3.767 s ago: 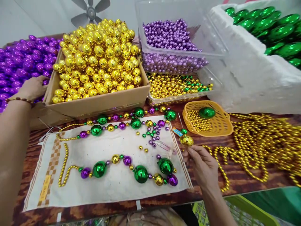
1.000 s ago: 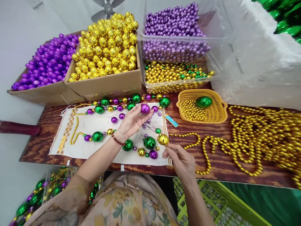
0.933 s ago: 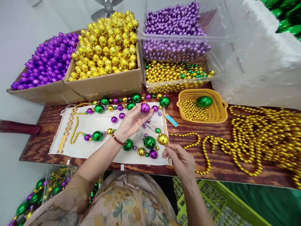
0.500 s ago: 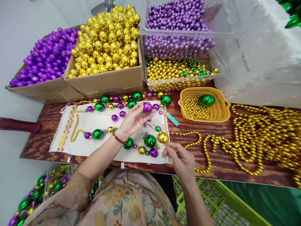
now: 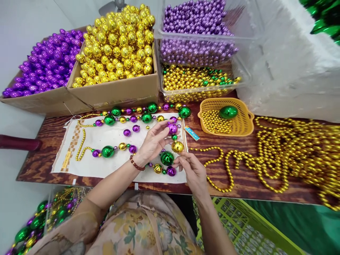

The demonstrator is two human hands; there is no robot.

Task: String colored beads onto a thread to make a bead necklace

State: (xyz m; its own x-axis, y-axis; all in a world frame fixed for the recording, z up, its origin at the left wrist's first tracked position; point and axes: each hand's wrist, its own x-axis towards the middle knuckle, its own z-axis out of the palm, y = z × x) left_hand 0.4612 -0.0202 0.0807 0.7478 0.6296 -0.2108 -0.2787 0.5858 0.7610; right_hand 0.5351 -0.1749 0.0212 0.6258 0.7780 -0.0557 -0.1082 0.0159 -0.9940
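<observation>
- Specimen: short bead row, shiny; purple bead (image 5: 172, 128) at far end, small green bead (image 5: 174, 137) in the middle, gold bead (image 5: 177, 146) at near end.
- Position: raised over the right part of the white towel (image 5: 98, 136), between the hands.
- Left hand (image 5: 154, 141): thumb and fingers clamped on the purple bead.
- Right hand (image 5: 191, 170): thumb and forefinger drawn together just beside the gold bead; what they pinch cannot be told.
- Surroundings: large green bead (image 5: 167, 158) just nearer than the row; blue label (image 5: 192, 133) and orange basket (image 5: 249, 124) to the right.
- Obstruction: left hand and wrist cover part of the lower bead strand (image 5: 107, 151).
- Orientation: long axis runs away from the wearer, gold end near and slightly right.
</observation>
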